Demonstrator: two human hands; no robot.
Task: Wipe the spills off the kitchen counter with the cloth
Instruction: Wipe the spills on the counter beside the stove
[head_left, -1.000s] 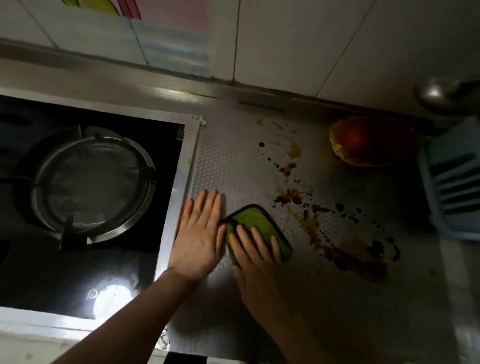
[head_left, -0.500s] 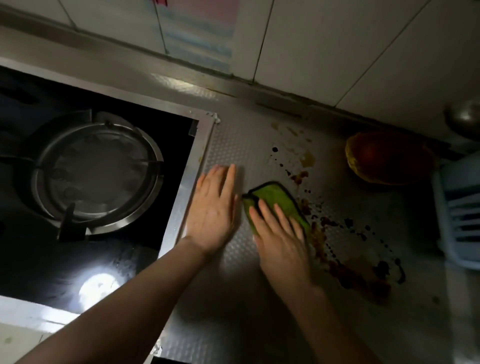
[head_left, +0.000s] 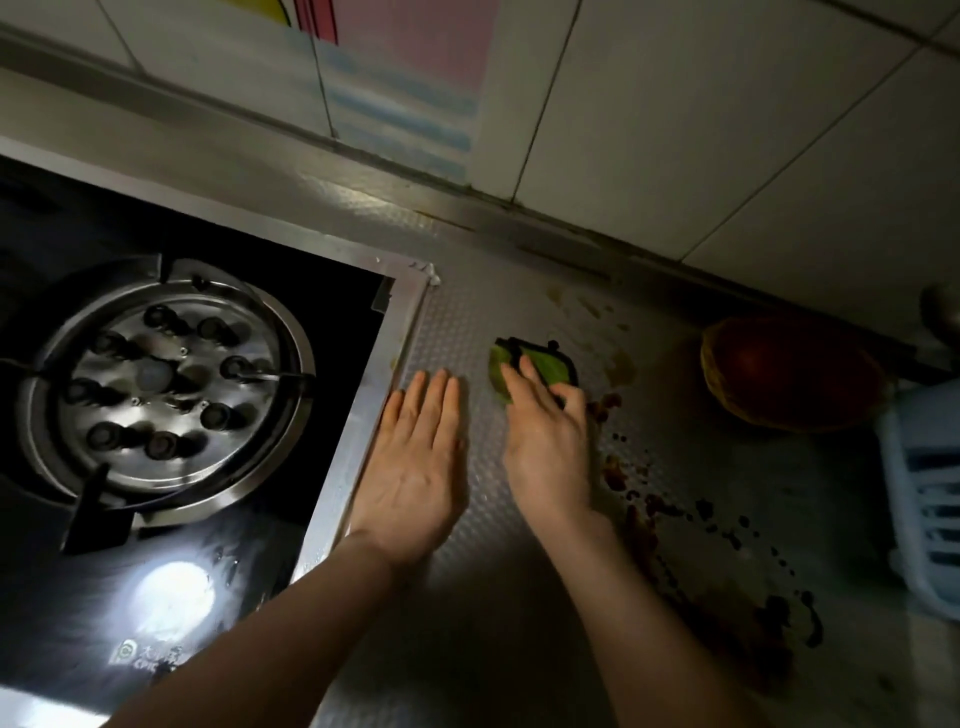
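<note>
A green cloth with a dark edge (head_left: 550, 364) lies on the grey textured counter (head_left: 519, 597). My right hand (head_left: 545, 441) presses down on it with its fingers laid over the near part; the fingers look slightly bent and blurred. My left hand (head_left: 415, 467) lies flat on the counter beside the stove's metal rim, fingers straight. Dark red and brown spills (head_left: 639, 504) trail from just right of the cloth toward the near right, ending in a larger patch (head_left: 769, 639). Yellowish stains (head_left: 618, 369) sit beyond the cloth.
A black glass gas stove (head_left: 156, 389) with a steel burner ring fills the left. An orange-red bowl (head_left: 789, 374) stands at the back right, a pale blue plastic basket (head_left: 924, 493) at the right edge. Tiled wall runs along the back.
My right hand has pushed the cloth away from me, toward the back of the counter, past the spots near the middle. My left hand stays flat beside the stove.
</note>
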